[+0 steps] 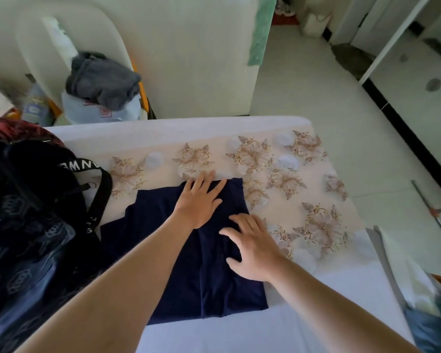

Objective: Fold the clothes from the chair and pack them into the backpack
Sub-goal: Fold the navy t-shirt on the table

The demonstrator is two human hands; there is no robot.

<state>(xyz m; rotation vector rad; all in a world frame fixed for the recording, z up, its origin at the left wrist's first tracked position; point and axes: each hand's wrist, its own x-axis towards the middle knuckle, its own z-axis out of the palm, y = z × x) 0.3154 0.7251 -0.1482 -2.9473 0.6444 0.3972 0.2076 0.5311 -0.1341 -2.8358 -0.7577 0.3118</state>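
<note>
A dark navy garment [204, 276] lies partly folded on the bed [329, 284], over its floral cover. My left hand [200, 200] presses flat on the garment's far end, fingers spread and straight. My right hand [252, 248] rests flat on its right side, fingers spread. A black backpack [33, 225] with white lettering on its strap stands at the left on the bed. Beyond the bed, a grey piece of clothing [102, 80] lies heaped on a white chair [69, 39].
Bags and clutter [36, 105] sit on the floor by the chair. A white cabinet or wall panel [201, 59] stands behind the bed. Pale tiled floor [316, 85] opens at the right. Papers or bags [418, 289] lie at the bed's right edge.
</note>
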